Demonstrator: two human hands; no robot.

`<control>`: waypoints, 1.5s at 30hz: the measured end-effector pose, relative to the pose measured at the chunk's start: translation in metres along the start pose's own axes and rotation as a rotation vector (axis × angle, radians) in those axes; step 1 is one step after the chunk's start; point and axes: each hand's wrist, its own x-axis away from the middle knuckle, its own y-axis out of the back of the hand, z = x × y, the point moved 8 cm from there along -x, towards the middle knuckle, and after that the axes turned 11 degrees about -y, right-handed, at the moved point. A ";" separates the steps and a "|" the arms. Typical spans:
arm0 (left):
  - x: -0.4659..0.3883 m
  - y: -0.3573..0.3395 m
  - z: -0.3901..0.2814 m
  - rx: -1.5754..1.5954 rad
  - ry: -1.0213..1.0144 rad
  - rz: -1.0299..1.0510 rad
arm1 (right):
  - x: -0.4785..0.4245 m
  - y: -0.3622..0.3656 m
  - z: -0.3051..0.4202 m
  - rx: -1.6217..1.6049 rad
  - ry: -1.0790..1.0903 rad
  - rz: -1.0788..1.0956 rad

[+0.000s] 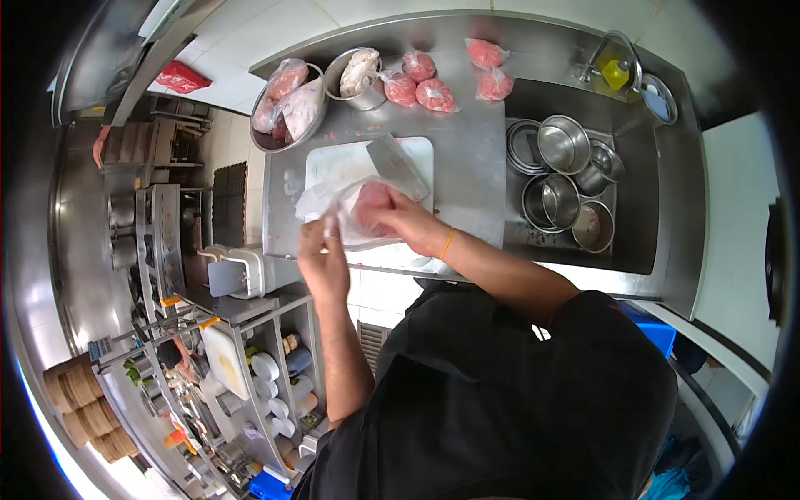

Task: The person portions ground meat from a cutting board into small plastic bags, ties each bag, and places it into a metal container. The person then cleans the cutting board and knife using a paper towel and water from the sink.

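My left hand [324,253] pinches the edge of a thin see-through plastic bag [319,199]. With my right hand [409,222] I grip a lump of pink ground meat [373,203] at the bag's mouth; blur hides how far inside it is. Both hands are above a white cutting board [334,161] on a steel counter. A cleaver [397,162] lies flat on the board, its broad blade showing beyond the meat. Farther back are several knotted bags of ground meat [435,95].
A steel bowl [257,139] of bagged meat and a steel pot [362,102] with a pale bagged item stand at the back left. To the right, a sink [637,231] holds several steel pots [562,145] below a faucet [587,74]. A shelf rack [275,362] is at lower left.
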 end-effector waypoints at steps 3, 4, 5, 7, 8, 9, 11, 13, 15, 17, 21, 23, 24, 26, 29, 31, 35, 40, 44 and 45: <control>-0.007 -0.001 0.035 0.444 0.310 -0.046 | -0.014 -0.015 -0.001 0.546 0.076 0.067; -0.010 -0.002 0.037 0.572 0.333 -0.121 | -0.014 -0.028 0.006 0.749 0.155 0.158; -0.009 0.002 0.040 0.568 0.363 -0.157 | -0.012 -0.038 0.010 0.950 0.236 0.248; -0.013 0.017 0.052 0.563 0.417 -0.228 | 0.003 -0.041 0.027 0.834 0.295 0.260; -0.014 0.029 0.059 0.451 0.409 -0.284 | 0.020 -0.051 0.057 0.641 0.203 0.357; -0.012 0.034 0.070 0.475 0.431 -0.337 | 0.033 -0.052 0.081 0.446 0.115 0.443; -0.002 0.055 0.083 0.439 0.428 -0.405 | 0.025 0.003 0.139 0.392 0.240 0.272; -0.005 0.066 0.080 0.418 0.411 -0.421 | 0.007 0.100 0.201 0.686 0.600 -0.389; -0.018 0.072 0.070 0.382 0.396 -0.411 | -0.008 0.200 0.246 1.577 0.596 -1.056; -0.023 0.072 0.068 0.317 0.413 -0.371 | -0.021 0.269 0.246 1.747 0.427 -1.417; -0.027 0.073 0.060 0.189 0.443 -0.351 | -0.042 0.322 0.220 1.733 0.053 -1.292; -0.032 0.067 0.061 0.225 0.418 -0.320 | -0.047 0.353 0.221 1.715 0.141 -1.305; -0.033 0.064 0.060 0.234 0.424 -0.297 | -0.045 0.365 0.223 1.637 0.193 -1.235; -0.037 0.058 0.057 0.241 0.408 -0.271 | -0.043 0.371 0.237 1.463 0.295 -1.103; -0.029 0.053 0.051 0.204 0.453 -0.249 | -0.006 0.230 0.228 0.557 0.423 -0.572; -0.034 0.043 0.046 0.211 0.462 -0.196 | 0.019 0.134 0.217 0.304 0.403 -0.118; -0.046 0.024 0.035 0.152 0.369 -0.146 | 0.037 -0.007 0.175 0.379 0.350 0.309; -0.051 0.018 0.011 0.167 0.304 -0.107 | -0.026 -0.052 0.076 1.051 0.216 0.270; -0.030 0.044 0.028 0.129 0.316 -0.260 | -0.005 -0.075 0.091 1.075 0.352 0.216; -0.022 0.051 0.035 0.202 0.345 -0.305 | 0.008 -0.076 0.115 0.815 0.252 0.367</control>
